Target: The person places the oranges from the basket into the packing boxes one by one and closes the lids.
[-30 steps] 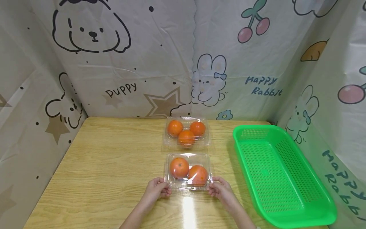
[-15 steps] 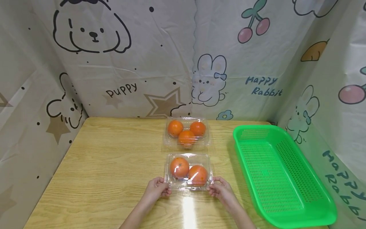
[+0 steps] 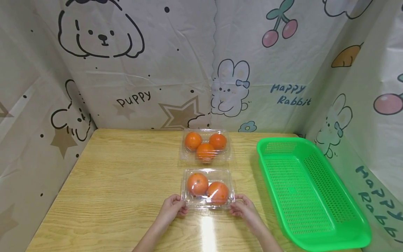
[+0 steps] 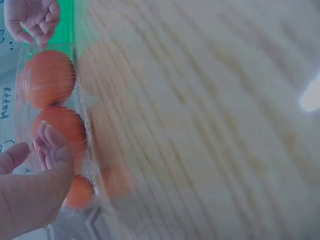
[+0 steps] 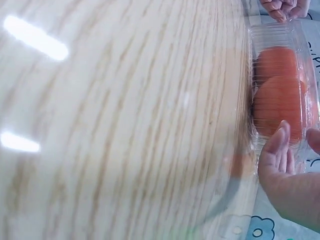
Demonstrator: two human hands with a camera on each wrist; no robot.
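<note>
A clear plastic clamshell box (image 3: 207,207) with two oranges (image 3: 197,184) inside sits on the table, its lid down over them. At its near left corner my left hand (image 3: 171,207) pinches the rim between thumb and fingers. My right hand (image 3: 244,208) does the same at the near right corner. The left wrist view shows the left hand (image 4: 42,182) beside the box's ribbed side wall. In the right wrist view, the right hand (image 5: 290,180) has its fingertips right at the box's end.
Behind it stands a second clear clamshell box (image 3: 228,154) holding three oranges (image 3: 205,152). A green perforated plastic basket (image 3: 296,189) lies along the right side of the wooden table (image 3: 119,182). Cloth with cartoon prints (image 3: 176,70) walls the back and both sides.
</note>
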